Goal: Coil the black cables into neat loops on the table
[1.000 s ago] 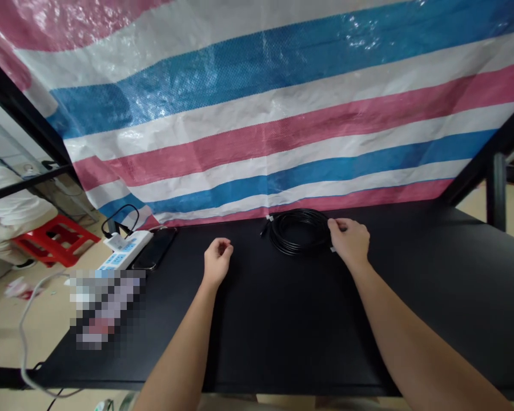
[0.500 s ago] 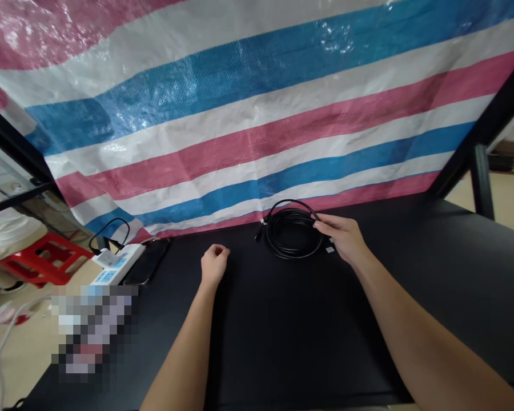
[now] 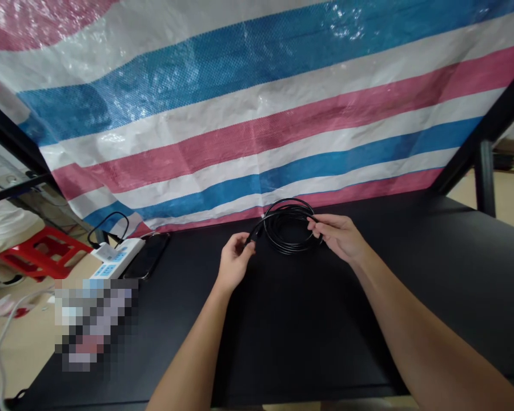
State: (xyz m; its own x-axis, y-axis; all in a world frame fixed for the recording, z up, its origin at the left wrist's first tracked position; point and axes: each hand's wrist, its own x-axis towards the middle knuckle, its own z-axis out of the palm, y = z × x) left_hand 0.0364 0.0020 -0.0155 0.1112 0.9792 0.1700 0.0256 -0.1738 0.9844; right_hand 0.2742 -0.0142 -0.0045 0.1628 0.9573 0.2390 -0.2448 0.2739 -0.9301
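A coiled black cable [image 3: 282, 245] lies on the black table [image 3: 295, 319], close to the striped sheet. My left hand [image 3: 235, 261] is closed around the cable's end at the left of the coil; the connector is partly hidden by the fingers. On the coil's right side my right hand [image 3: 339, 235] pinches a loop between thumb and fingers. The part of the loop inside that grip is covered by the fingertips.
A white power strip [image 3: 126, 256] with a plugged-in charger [image 3: 106, 253] lies at the table's left edge, beside a dark phone [image 3: 148, 257]. Behind stands a striped plastic sheet [image 3: 257, 137] between black frame posts. A red stool [image 3: 47, 251] and a seated person are at the far left.
My left hand has moved right and forward and taken hold of the cable's end. My right hand keeps its pinch on the coil, shifted slightly left. The small white tags beside it are now hidden.
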